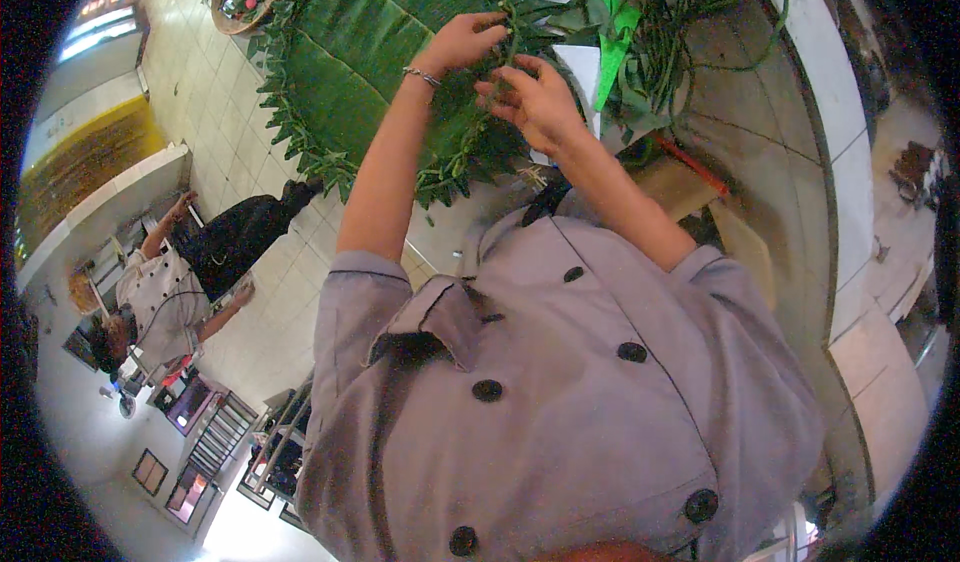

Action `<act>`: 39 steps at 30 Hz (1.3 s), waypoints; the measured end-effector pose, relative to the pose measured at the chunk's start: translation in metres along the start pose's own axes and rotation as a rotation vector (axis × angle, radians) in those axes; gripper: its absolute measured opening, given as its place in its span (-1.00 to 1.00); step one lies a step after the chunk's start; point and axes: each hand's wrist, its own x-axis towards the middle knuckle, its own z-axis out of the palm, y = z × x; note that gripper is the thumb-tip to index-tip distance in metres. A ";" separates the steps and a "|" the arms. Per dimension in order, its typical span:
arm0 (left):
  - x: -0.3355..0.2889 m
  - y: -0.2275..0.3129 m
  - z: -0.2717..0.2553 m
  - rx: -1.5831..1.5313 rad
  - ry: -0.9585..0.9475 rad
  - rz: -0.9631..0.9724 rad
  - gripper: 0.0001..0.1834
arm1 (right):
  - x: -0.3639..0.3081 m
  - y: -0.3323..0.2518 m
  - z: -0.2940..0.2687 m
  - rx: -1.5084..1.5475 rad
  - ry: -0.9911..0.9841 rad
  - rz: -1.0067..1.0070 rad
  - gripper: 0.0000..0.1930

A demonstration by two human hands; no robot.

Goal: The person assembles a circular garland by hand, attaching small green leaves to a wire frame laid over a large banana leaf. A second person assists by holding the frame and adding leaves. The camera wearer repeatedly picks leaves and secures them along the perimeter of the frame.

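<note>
A large round tray lined with green banana leaf (pixel 375 52) lies in front of me. Pointed folded leaf edging (pixel 288 127) runs around its rim. At the tray's right side my left hand (pixel 468 44), with a bracelet on its wrist, has its fingers bent closed on the edging. Just nearer to me, my right hand (pixel 540 102) curls its fingers around the same stretch of edging. Exactly what lies between the fingertips is partly hidden.
Right of the tray lie a bright green strip (pixel 618 42) and a bundle of long green stems (pixel 690 22). A red-handled tool (pixel 695 165) is near my right forearm. A basket (pixel 240 17) stands at upper left. Another person (pixel 190 272) is at far left.
</note>
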 end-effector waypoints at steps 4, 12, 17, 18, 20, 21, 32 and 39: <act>0.002 -0.001 -0.010 0.001 -0.090 0.007 -0.38 | -0.002 -0.006 0.015 0.103 -0.072 -0.022 -0.42; 0.008 0.001 -0.014 0.061 -0.191 0.093 -0.39 | 0.011 0.012 0.025 0.013 0.002 -0.003 -0.53; 0.012 -0.026 -0.008 -0.070 -0.167 0.130 -0.30 | 0.016 0.026 0.019 -0.286 -0.011 -0.040 -0.56; 0.013 -0.029 -0.005 -0.059 -0.135 0.146 -0.30 | 0.020 0.028 0.013 -0.343 -0.022 -0.046 -0.56; 0.014 -0.029 0.000 -0.034 -0.069 0.182 -0.29 | 0.028 0.039 0.001 -0.574 -0.008 -0.150 -0.55; 0.012 -0.026 0.001 0.056 -0.030 0.204 -0.30 | 0.027 0.040 -0.001 -0.690 -0.003 -0.200 -0.55; -0.015 -0.002 0.004 0.532 0.189 0.191 -0.39 | 0.009 0.023 -0.010 -1.175 -0.038 -0.321 -0.44; -0.014 -0.015 0.004 0.603 0.239 0.316 -0.36 | 0.007 0.010 -0.013 -1.152 -0.002 -0.326 -0.34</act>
